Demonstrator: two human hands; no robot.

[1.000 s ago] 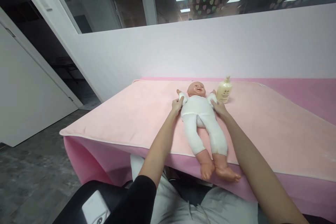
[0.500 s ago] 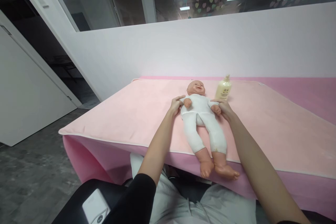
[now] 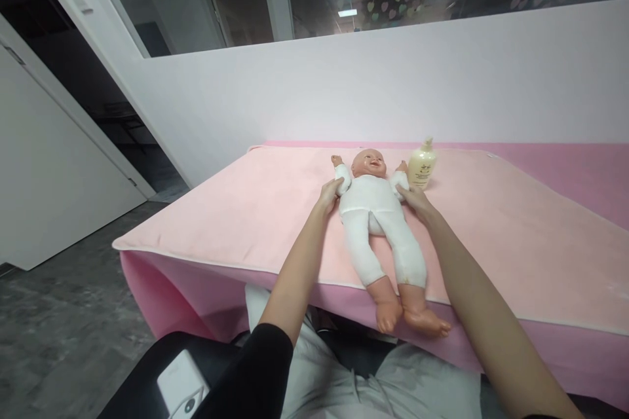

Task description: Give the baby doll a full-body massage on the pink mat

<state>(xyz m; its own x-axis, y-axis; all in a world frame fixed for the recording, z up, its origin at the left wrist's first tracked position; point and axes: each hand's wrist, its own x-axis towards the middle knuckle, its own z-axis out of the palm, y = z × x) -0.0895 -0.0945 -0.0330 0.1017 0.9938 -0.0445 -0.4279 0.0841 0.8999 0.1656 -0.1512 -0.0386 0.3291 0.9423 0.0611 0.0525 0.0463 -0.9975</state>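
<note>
A baby doll (image 3: 376, 201) with a white cloth body lies on its back on the pink blanket (image 3: 275, 203), its feet hanging over the front edge. Both its arms are bent upward beside the head. My left hand (image 3: 330, 195) grips the doll's arm on the left side of the view, near the elbow. On the other side, my right hand (image 3: 415, 199) has its fingers on the doll's other sleeve, closed round it. Just behind my right hand stands a pale yellow pump bottle (image 3: 421, 165).
A white wall (image 3: 363, 91) with a window above it rises behind the table. To the lower left a white phone (image 3: 181, 383) lies on a black surface. A white door (image 3: 59, 163) is at the far left.
The doll's two arms have swung from beside its chest up toward its head, with its hands now raised. My fingers have closed round the sleeves.
</note>
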